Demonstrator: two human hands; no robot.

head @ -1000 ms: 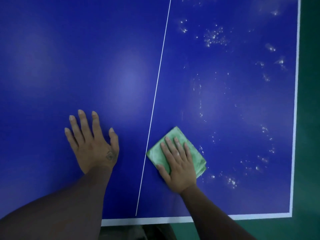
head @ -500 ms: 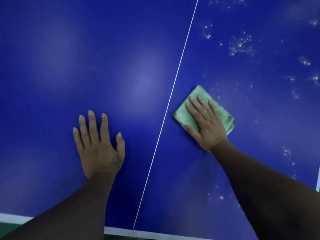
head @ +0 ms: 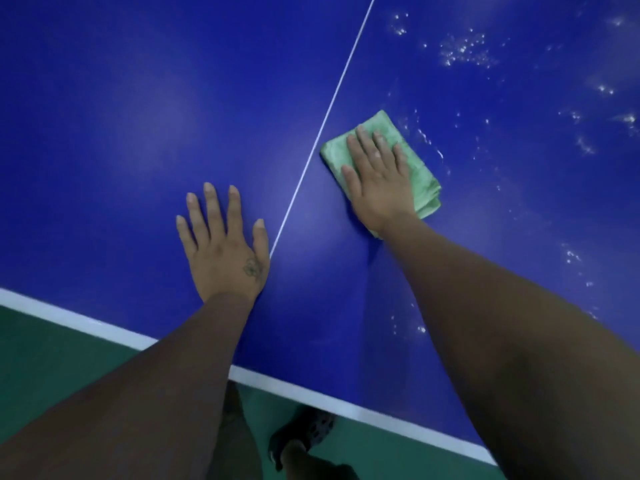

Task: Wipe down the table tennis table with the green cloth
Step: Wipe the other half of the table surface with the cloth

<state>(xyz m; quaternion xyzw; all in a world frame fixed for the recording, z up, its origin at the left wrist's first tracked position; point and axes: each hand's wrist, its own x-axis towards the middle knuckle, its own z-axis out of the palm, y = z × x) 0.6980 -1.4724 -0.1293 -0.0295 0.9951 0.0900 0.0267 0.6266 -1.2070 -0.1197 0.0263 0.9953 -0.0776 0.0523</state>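
Right hand (head: 377, 181), fingers straight & flat, presses the folded green cloth (head: 424, 178) onto the glossy blue tabletop (head: 121, 116) just right of the thin white centre line (head: 322, 123), prob to push it thru the pale droplets (head: 464, 51), left hand (head: 225, 251) splayed flat, holding nothing, bracing the lean imo.

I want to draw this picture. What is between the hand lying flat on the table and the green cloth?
In the head view, a thin white centre line runs between the left hand and the green cloth. The rest is bare blue table.
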